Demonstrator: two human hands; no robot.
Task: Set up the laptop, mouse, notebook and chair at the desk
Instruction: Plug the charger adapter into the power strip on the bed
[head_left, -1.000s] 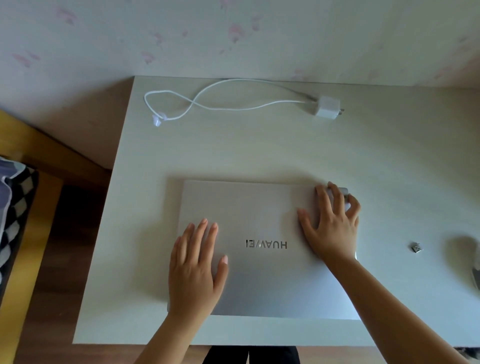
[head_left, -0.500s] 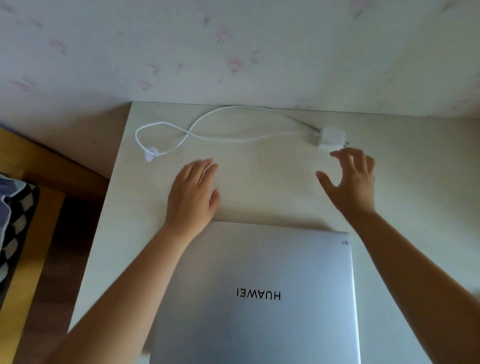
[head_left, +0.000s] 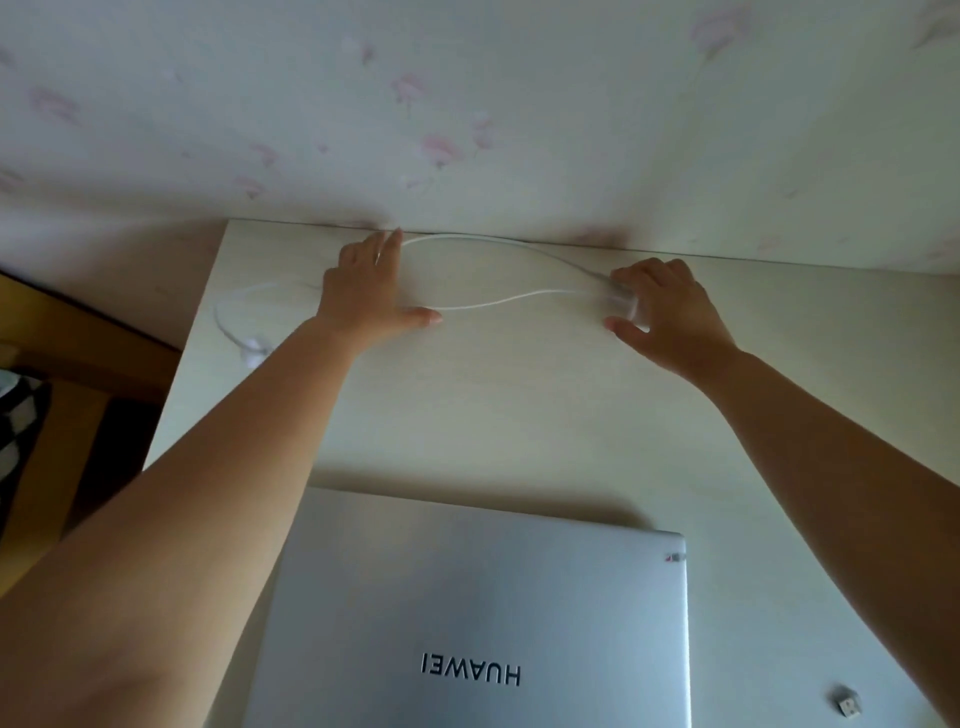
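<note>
A closed silver laptop (head_left: 467, 613) lies lid-up on the pale desk (head_left: 519, 415), near the front edge. Far back by the wall, my right hand (head_left: 670, 312) curls over the white charger block (head_left: 621, 304), thumb and fingers on either side of it. My left hand (head_left: 371, 291) lies flat, fingers spread, on the white charging cable (head_left: 498, 301), which loops between the two hands and trails off left to its plug end (head_left: 254, 351). Mouse, notebook and chair are out of view.
A small USB dongle (head_left: 849, 705) sits on the desk right of the laptop. The flowered wall (head_left: 467, 130) meets the desk's back edge. Left of the desk stand a wooden frame (head_left: 67, 364) and a checkered cloth (head_left: 21, 421).
Both hands left the laptop lid and reached back to the wall. The left now presses on the cable, the right has closed around the charger block. The view tilted up.
</note>
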